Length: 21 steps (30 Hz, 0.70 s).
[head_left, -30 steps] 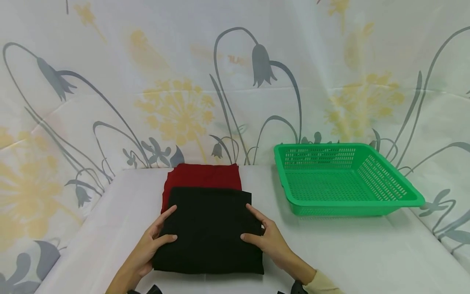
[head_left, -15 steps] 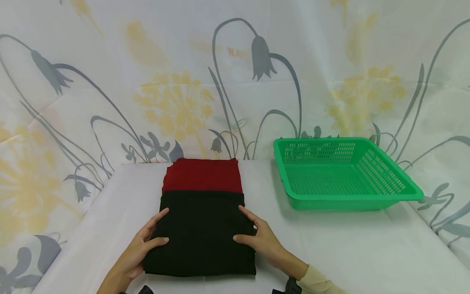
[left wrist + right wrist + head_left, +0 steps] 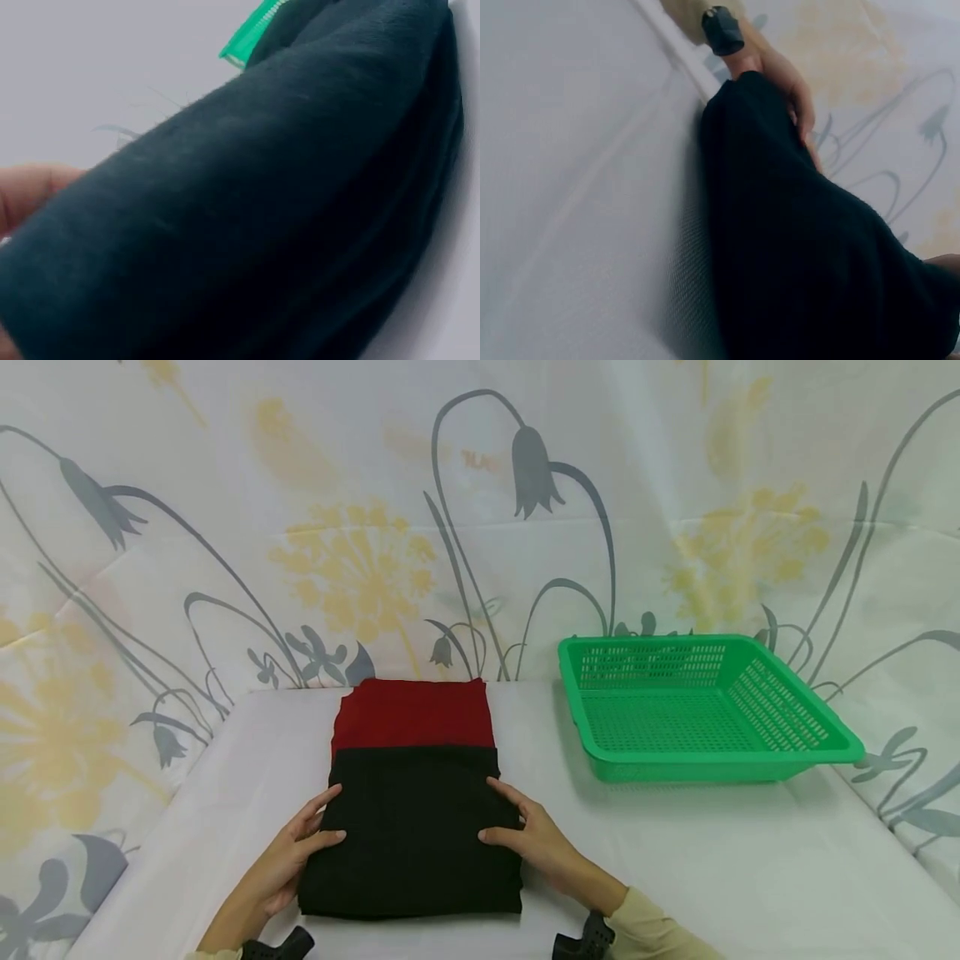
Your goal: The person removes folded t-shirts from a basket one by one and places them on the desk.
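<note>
A folded black cloth (image 3: 412,835) lies in front of me, overlapping the near part of a folded red cloth (image 3: 416,714). Their side edges roughly line up. My left hand (image 3: 288,860) grips the black cloth's left side, thumb on top and other fingers along the edge. On the opposite side my right hand (image 3: 543,843) holds it the same way; its lower fingers are partly hidden. In the left wrist view, the black cloth (image 3: 225,187) shows thick, rounded layers. The right wrist view shows the left hand (image 3: 784,82) across the black cloth (image 3: 780,225).
A green plastic basket (image 3: 675,768) with perforated walls stands at the back right of the white table (image 3: 675,860). Behind the table hangs a flower-printed curtain (image 3: 337,485). Black wrist straps (image 3: 585,935) sit on both wrists.
Both hands have shifted the black cloth left and slightly toward me, so more of the red cloth shows and the sides line up. The last half second brings little movement. The view has tilted slightly down.
</note>
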Available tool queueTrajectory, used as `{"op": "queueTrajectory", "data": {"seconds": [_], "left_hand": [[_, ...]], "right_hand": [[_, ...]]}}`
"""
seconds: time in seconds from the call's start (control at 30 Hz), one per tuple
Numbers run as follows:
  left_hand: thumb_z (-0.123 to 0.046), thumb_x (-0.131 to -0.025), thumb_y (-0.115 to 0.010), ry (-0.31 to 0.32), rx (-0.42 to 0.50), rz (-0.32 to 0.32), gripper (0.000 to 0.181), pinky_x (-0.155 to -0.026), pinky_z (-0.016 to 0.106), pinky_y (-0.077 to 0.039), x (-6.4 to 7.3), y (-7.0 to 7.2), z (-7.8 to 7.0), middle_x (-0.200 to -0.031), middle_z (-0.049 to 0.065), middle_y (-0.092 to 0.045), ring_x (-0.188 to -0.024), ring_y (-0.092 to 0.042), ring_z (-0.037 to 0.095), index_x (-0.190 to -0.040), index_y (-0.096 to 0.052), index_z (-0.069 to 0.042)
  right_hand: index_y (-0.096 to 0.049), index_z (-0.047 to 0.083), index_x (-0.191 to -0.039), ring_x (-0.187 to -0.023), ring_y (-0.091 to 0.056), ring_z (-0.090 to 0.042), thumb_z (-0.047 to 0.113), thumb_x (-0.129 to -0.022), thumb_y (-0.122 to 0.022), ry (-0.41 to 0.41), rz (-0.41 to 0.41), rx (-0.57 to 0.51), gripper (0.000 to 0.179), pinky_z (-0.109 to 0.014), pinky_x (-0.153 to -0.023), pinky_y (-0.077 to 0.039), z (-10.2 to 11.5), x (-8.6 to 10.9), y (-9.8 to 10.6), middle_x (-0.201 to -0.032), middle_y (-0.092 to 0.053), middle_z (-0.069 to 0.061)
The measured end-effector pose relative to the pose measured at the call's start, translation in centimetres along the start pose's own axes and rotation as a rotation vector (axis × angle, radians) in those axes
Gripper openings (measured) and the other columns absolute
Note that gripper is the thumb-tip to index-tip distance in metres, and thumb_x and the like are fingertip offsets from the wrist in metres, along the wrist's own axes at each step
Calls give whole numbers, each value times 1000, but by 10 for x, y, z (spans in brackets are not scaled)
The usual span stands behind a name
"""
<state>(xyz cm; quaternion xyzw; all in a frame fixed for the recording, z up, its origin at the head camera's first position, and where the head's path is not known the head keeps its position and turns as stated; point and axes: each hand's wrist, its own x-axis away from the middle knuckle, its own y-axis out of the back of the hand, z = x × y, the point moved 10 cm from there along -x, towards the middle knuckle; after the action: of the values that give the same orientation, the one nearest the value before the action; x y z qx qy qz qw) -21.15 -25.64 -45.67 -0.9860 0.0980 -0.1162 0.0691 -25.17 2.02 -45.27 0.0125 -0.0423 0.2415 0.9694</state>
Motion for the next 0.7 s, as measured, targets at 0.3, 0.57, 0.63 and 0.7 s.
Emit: {"op": "queueTrajectory", "data": {"seconds": [0.3, 0.57, 0.63, 0.7], "left_hand": [[-6, -96, -57, 34, -14, 24, 77, -92, 48, -47, 2, 3, 2, -148, 15, -28, -116, -55, 26, -156, -11, -16], [-8, -96, -57, 69, -111, -21, 75, -91, 53, -46, 5, 16, 6, -150, 26, -19, -115, -54, 30, -156, -12, -12], [-9, -96, -58, 78, -146, -39, 74, -89, 56, -47, 6, 21, 6, -150, 29, -17, -112, -55, 31, -155, -13, -11], [-10, -96, -58, 85, -175, -53, 73, -87, 58, -47, 8, 25, 6, -149, 31, -17, -109, -56, 32, -155, -15, -9]], "right_hand": [[-29, 9, -153, -132, -36, -34, 11, -86, -73, -21, 30, -45, 80, -54, -105, -31, -9, 2, -2, -152, -30, -19], [-29, 11, -153, -125, -44, -34, 11, -85, -74, -38, 41, -86, 81, -45, -92, -47, -10, 2, -2, -149, -31, -22], [-29, 11, -152, -122, -46, -35, 10, -85, -73, -45, 36, -95, 80, -46, -86, -50, -10, 4, 1, -148, -30, -24], [-30, 11, -152, -117, -51, -34, 10, -86, -72, -54, 33, -103, 79, -46, -80, -53, -9, 6, 6, -147, -30, -25]]}}
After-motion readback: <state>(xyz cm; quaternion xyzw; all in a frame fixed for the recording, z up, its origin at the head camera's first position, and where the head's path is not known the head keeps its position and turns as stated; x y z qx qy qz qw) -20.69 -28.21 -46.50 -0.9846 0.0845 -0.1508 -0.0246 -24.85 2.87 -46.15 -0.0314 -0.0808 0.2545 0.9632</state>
